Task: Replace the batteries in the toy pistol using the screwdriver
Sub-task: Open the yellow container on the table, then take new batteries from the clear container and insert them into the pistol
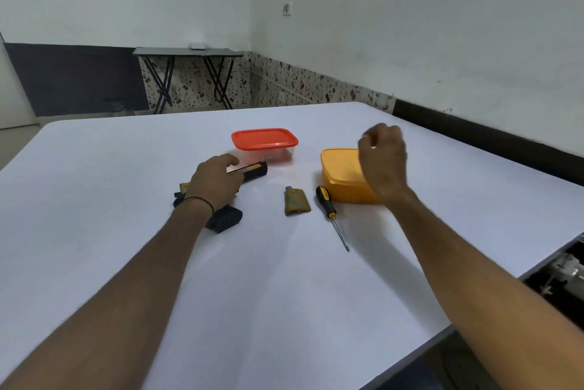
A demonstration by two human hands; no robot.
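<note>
The black and yellow toy pistol [252, 170] lies on its side on the white table [126, 175], left of centre. My left hand [216, 182] lies over its middle and grips it; only the barrel and the black grip end [225, 219] show. The olive battery cover [296, 202] lies loose on the table to the right. Beside it lies the screwdriver [327, 202], black and yellow handle away from me, tip toward me. My right hand [383, 157] hovers above the yellow box with its fingers curled; a tiny pale glint shows at the fingertips, too small to identify.
A clear box with a red lid [264, 138] stands behind the pistol. A yellow lidded box [343, 175] sits at the right, partly behind my right hand. The table's right edge [550, 258] is close, with dark clutter below. A folding table [186, 53] stands by the far wall.
</note>
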